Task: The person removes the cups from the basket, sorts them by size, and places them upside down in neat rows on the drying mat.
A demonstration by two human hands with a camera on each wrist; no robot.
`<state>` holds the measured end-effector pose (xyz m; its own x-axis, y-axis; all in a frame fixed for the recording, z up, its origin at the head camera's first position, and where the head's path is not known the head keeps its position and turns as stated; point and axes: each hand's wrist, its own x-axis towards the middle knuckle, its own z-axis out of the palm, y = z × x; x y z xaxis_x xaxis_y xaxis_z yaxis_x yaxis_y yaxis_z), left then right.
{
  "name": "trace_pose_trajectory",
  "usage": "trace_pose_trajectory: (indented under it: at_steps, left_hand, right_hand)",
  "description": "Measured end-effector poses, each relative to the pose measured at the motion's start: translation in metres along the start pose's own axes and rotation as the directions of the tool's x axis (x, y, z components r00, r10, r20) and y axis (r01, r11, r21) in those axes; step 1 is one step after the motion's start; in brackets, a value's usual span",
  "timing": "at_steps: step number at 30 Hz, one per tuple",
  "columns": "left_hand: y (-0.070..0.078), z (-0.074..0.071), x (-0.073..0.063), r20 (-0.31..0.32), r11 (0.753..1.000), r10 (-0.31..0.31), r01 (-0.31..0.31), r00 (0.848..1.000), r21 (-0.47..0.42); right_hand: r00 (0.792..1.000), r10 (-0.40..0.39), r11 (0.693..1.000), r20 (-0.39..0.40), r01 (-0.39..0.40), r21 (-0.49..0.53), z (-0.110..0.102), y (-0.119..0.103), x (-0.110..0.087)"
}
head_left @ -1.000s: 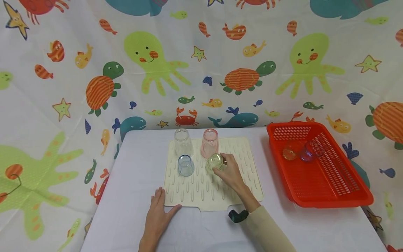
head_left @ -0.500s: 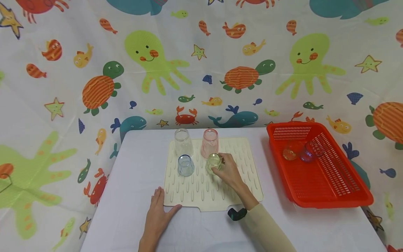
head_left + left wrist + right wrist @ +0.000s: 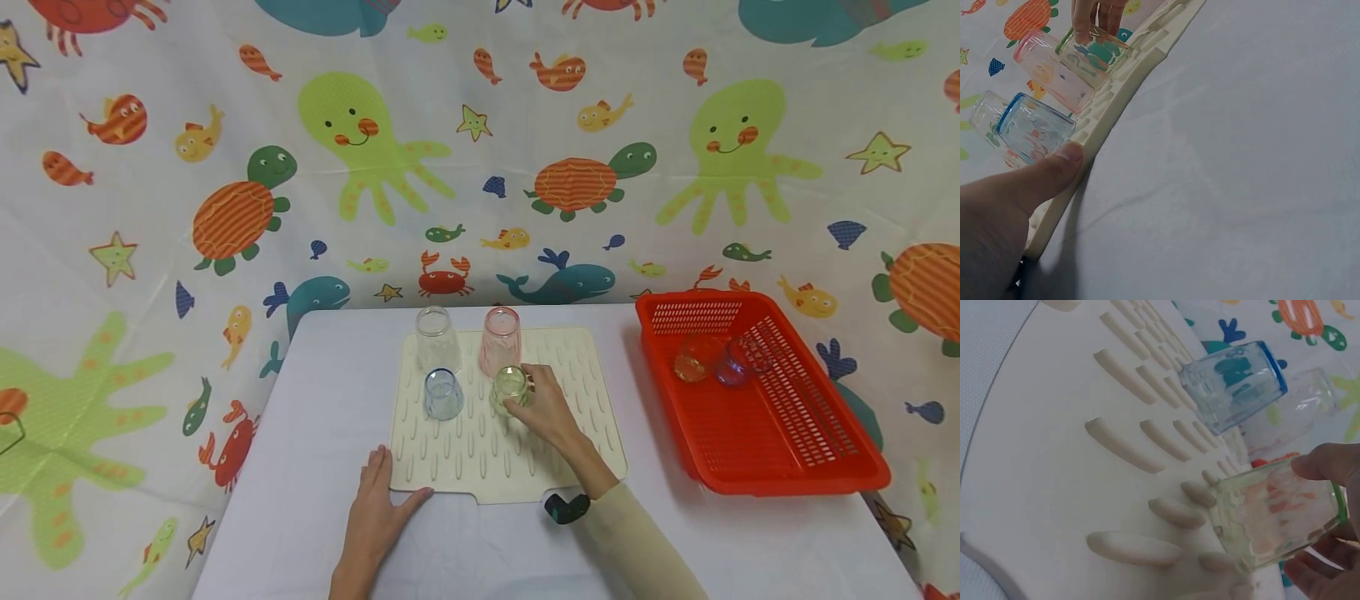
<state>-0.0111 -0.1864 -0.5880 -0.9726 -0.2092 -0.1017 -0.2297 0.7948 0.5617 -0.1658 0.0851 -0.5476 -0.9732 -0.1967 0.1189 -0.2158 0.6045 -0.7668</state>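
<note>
My right hand (image 3: 546, 408) grips a green-tinted glass (image 3: 1279, 515) between thumb and fingers, at the base of the glass in the middle of a cream drying mat (image 3: 480, 467). Directly behind it stands a pink glass (image 3: 500, 346). To its left is a short blue glass (image 3: 443, 396), with a tall clear glass (image 3: 437, 342) behind that one. My left hand (image 3: 375, 517) lies at the mat's front left corner, its fingers straight along the left edge. In the left wrist view, the thumb (image 3: 1063, 165) rests on the mat's front edge.
A red plastic basket (image 3: 787, 483) stands at the right of the white-covered table (image 3: 322, 392). Inside it, at the back, lie an orange glass (image 3: 690, 367) and a purple glass (image 3: 729, 372). A cloth printed with sea animals (image 3: 480, 183) hangs behind the table.
My right hand has shifted the green glass very slightly left, then stayed still for the last half second. The left hand has kept its place.
</note>
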Motion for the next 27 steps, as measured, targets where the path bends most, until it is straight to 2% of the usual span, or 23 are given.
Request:
trace_pose_trajectory:
  at_steps: [4, 11, 20, 27]
  left_hand:
    - [0.000, 0.000, 0.000, -0.011, 1.000, 0.007, -0.007, 1.000, 0.000]
    - [-0.001, 0.002, -0.001, -0.083, 0.999, 0.051, -0.050, 0.995, 0.012]
    - [-0.001, 0.001, 0.000, -0.039, 0.999, 0.032, -0.031, 0.999, 0.014]
    - [-0.001, 0.000, 0.001, -0.010, 1.000, 0.015, -0.015, 1.000, 0.005]
  right_hand:
    - [1.000, 0.015, 1.000, 0.018, -0.015, -0.009, -0.002, 0.000, -0.001]
    - [1.000, -0.002, 1.000, 0.022, 0.003, -0.026, -0.008, -0.003, -0.002]
    - [0.999, -0.034, 0.999, -0.019, 0.034, -0.005, -0.031, -0.013, 0.002]
    - [0.995, -0.070, 0.997, -0.065, 0.067, -0.039, -0.054, -0.017, 0.006]
